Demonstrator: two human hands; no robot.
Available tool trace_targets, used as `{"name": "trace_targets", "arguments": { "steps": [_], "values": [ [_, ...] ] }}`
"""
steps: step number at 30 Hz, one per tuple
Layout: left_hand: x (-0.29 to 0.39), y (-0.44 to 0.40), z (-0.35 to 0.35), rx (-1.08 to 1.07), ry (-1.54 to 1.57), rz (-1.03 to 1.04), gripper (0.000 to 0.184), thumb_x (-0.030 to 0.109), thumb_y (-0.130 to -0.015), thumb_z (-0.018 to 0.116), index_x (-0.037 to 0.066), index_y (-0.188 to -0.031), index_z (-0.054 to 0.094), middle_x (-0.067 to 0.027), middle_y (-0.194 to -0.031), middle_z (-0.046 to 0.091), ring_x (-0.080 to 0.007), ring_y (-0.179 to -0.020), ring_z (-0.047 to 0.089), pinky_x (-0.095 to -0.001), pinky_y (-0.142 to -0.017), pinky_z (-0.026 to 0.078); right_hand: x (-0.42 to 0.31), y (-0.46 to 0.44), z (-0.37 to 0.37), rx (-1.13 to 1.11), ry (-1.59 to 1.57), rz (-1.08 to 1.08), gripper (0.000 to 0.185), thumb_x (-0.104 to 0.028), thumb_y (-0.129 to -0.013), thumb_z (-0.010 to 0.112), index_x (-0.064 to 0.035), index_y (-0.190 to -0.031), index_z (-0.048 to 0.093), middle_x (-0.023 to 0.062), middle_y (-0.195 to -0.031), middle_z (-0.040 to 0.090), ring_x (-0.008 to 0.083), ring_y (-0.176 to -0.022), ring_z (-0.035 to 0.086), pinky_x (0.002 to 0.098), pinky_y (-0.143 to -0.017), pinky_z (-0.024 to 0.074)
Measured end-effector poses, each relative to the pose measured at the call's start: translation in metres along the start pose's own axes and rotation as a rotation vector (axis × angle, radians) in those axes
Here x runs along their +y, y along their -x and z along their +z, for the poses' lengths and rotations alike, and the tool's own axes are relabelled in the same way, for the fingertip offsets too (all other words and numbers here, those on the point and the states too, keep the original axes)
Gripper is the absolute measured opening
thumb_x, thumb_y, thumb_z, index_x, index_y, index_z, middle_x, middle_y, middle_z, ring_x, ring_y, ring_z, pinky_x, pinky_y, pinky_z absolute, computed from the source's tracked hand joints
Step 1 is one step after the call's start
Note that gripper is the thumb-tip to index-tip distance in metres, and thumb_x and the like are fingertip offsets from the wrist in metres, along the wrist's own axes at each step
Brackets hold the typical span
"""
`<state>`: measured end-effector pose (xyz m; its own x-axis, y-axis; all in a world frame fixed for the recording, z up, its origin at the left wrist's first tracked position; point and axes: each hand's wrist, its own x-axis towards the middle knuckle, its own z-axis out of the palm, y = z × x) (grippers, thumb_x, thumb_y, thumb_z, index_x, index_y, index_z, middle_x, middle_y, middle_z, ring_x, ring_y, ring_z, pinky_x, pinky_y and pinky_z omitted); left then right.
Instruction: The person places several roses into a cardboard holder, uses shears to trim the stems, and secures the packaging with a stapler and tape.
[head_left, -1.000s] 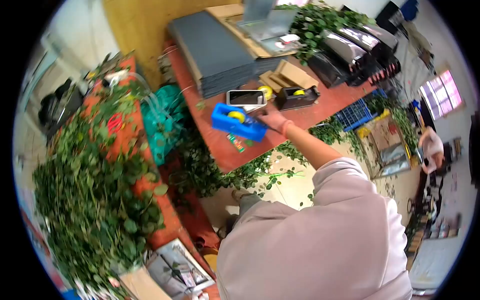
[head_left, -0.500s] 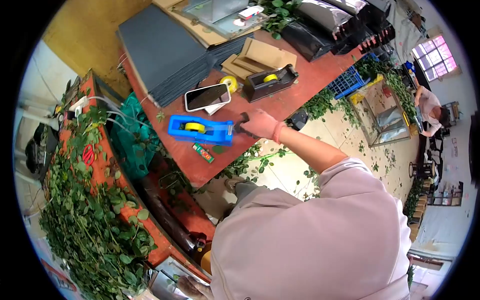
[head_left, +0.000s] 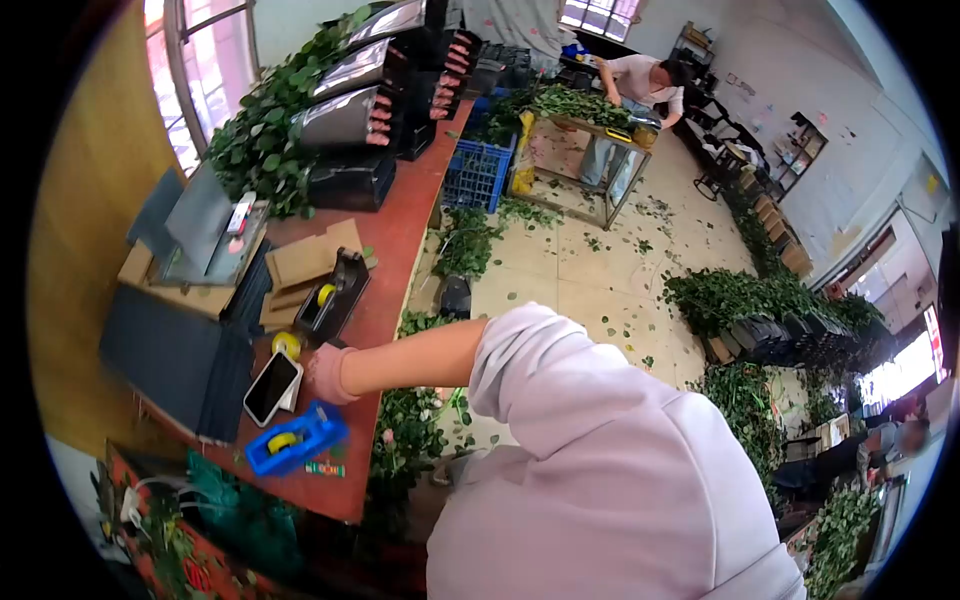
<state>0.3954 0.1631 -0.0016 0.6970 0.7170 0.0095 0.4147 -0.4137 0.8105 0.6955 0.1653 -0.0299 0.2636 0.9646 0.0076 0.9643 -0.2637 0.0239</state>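
My right hand is over the red table, between the phone and the table's right edge. It is just above the end of a blue tape dispenser, which holds a yellow roll. The fingers are blurred and partly hidden, so their grip cannot be made out. Beside the dispenser lies a small green and red packet. A black tape dispenser and a loose yellow roll are beyond the hand. My left hand is out of view.
Dark sheets, cardboard pieces and black-wrapped flower bunches occupy the table. A blue crate stands beside it. One person works at a metal-framed stand; another is at far right. Leaves litter the floor.
The view has swung right, bringing more of the room into sight. My right hand stays near the blue dispenser's end. My left hand, seen at the lower left half a second ago, has left view.
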Motion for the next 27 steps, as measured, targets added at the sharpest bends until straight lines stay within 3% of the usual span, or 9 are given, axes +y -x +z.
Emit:
{"name": "trace_targets", "arguments": {
  "steps": [3,7,10,11,15,16,21,23,27],
  "values": [
    [-0.020,0.060,-0.047,0.102,0.048,-0.072,0.022,0.009,-0.082,0.054,-0.002,-0.102,0.058,-0.0173,-0.096,0.061,-0.0267,-0.085,0.059,-0.0361,-0.073,0.045,-0.086,0.025,-0.117,-0.160,-0.142,-0.355,0.023,-0.021,-0.072,0.055,-0.0088,-0.089,0.065,0.0074,-0.100,0.064,0.0212,-0.093,0.062,0.0348,-0.081,0.0491],
    [-0.014,0.229,-0.106,0.509,0.114,-0.338,0.021,0.007,-0.082,0.054,-0.003,-0.099,0.059,-0.0177,-0.094,0.062,-0.0262,-0.083,0.060,-0.0352,-0.071,0.046,-0.226,0.011,-0.109,0.441,-0.361,-1.283,0.012,-0.020,-0.071,0.057,-0.0082,-0.072,0.055,0.0067,-0.077,0.059,0.0235,-0.078,0.061,0.0353,-0.071,0.0505],
    [0.026,0.290,-0.119,0.908,-0.038,-0.192,0.016,0.002,-0.076,0.053,-0.002,-0.089,0.061,-0.0160,-0.080,0.059,-0.0287,-0.071,0.056,-0.0370,-0.063,0.042,-0.334,0.032,-0.176,0.014,-0.422,-1.537,0.023,-0.017,-0.073,0.058,-0.0059,-0.093,0.060,0.0074,-0.092,0.062,0.0269,-0.095,0.059,0.0366,-0.087,0.0481],
    [0.036,0.299,-0.131,0.911,-0.146,-0.176,0.019,0.002,-0.075,0.055,-0.001,-0.092,0.061,-0.0154,-0.081,0.060,-0.0314,-0.071,0.056,-0.0371,-0.065,0.043,-0.373,0.042,-0.182,-0.252,-0.364,-1.494,0.006,-0.015,-0.075,0.055,-0.0119,-0.080,0.053,0.0056,-0.075,0.055,0.0221,-0.083,0.058,0.0347,-0.074,0.0479],
    [0.040,0.343,-0.109,1.149,-0.186,-0.408,0.025,0.005,-0.072,0.060,0.001,-0.096,0.063,-0.0141,-0.098,0.062,-0.0307,-0.093,0.057,-0.0378,-0.082,0.043,-0.503,0.079,-0.182,0.388,-0.294,-2.032,0.015,-0.026,-0.080,0.053,-0.0124,-0.087,0.055,0.0042,-0.077,0.058,0.0200,-0.086,0.059,0.0337,-0.076,0.0471],
    [0.041,0.345,-0.102,1.182,-0.187,-0.426,0.025,0.005,-0.072,0.060,0.001,-0.096,0.063,-0.0141,-0.098,0.062,-0.0307,-0.093,0.057,-0.0378,-0.082,0.043,-0.527,0.096,-0.205,0.001,0.144,-1.983,0.033,-0.033,-0.083,0.054,-0.0169,-0.111,0.057,0.0032,-0.116,0.057,0.0204,-0.111,0.053,0.0370,-0.097,0.0383],
    [0.043,0.379,-0.069,1.398,-0.211,-0.673,0.029,0.006,-0.071,0.062,0.002,-0.100,0.063,-0.0173,-0.102,0.061,-0.0336,-0.097,0.056,-0.0408,-0.087,0.042,-0.640,0.157,-0.183,-0.046,0.428,-2.196,0.026,-0.029,-0.078,0.057,-0.0112,-0.097,0.063,0.0041,-0.095,0.063,0.0231,-0.095,0.060,0.0368,-0.082,0.0470],
    [0.041,0.385,-0.065,1.438,-0.215,-0.678,0.030,0.006,-0.070,0.063,0.002,-0.100,0.063,-0.0183,-0.104,0.061,-0.0340,-0.098,0.056,-0.0410,-0.088,0.042,-0.655,0.171,-0.177,0.097,0.752,-2.157,0.024,-0.027,-0.076,0.060,-0.0098,-0.091,0.064,0.0048,-0.092,0.064,0.0233,-0.087,0.062,0.0354,-0.075,0.0487],
    [0.034,0.377,-0.068,1.485,-0.173,-0.644,0.030,0.006,-0.071,0.063,0.002,-0.100,0.062,-0.0181,-0.104,0.061,-0.0336,-0.098,0.056,-0.0410,-0.087,0.042,-0.677,0.164,-0.160,0.215,0.674,-2.045,0.027,-0.030,-0.073,0.062,-0.0094,-0.091,0.064,0.0061,-0.092,0.064,0.0211,-0.091,0.061,0.0352,-0.075,0.0479]
  ]
}}
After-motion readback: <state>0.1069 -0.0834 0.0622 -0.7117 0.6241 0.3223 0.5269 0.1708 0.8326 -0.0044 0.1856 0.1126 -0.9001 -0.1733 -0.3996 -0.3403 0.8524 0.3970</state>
